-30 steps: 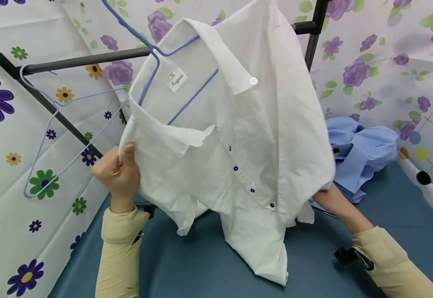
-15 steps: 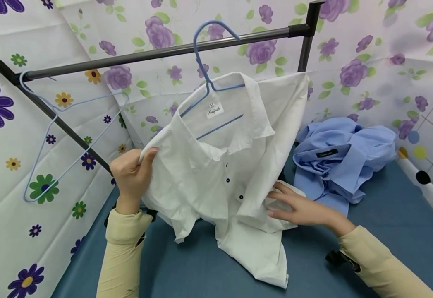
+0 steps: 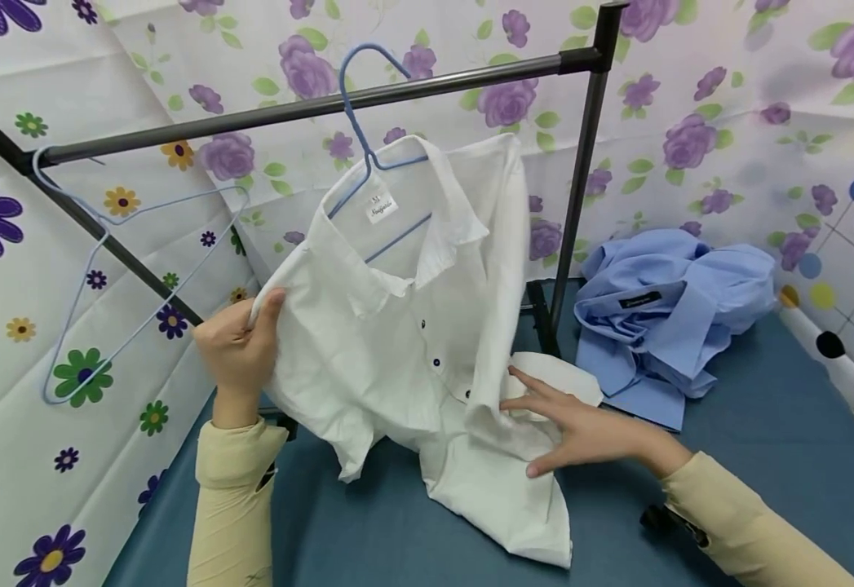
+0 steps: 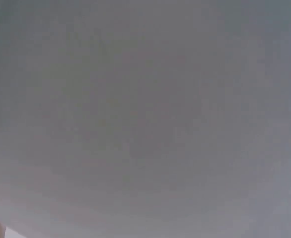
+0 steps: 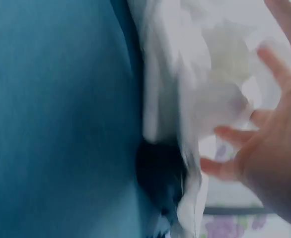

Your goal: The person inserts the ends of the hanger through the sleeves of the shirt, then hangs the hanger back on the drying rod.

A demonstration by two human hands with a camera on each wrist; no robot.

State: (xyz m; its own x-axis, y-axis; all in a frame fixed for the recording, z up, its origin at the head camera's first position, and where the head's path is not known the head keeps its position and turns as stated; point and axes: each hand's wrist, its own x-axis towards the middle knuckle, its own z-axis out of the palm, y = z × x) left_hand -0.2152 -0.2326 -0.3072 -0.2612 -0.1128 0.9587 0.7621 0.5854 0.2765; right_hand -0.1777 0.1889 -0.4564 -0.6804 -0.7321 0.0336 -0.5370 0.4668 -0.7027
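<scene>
Head: the white shirt [image 3: 382, 350] hangs central on a hanger [image 3: 371, 156] hooked over the bar [image 3: 250, 118]. At its nine o'clock the left hand [image 3: 237, 352] pinches cloth between fingers and thumb; at four, the right hand [image 3: 584, 428] has fingers spread. Hard tugging might unseat the hanger. Left wrist: blurred, fingers untellable. Right wrist: spread fingers, three o'clock.

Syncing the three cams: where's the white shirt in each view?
Head: white shirt in the centre, hung from the black rail.
Left wrist: frame almost all grey blur; can't tell.
Right wrist: upper middle, between the blue table top and the right hand.
Shared landmark: right hand, in head and right wrist views only.
</scene>
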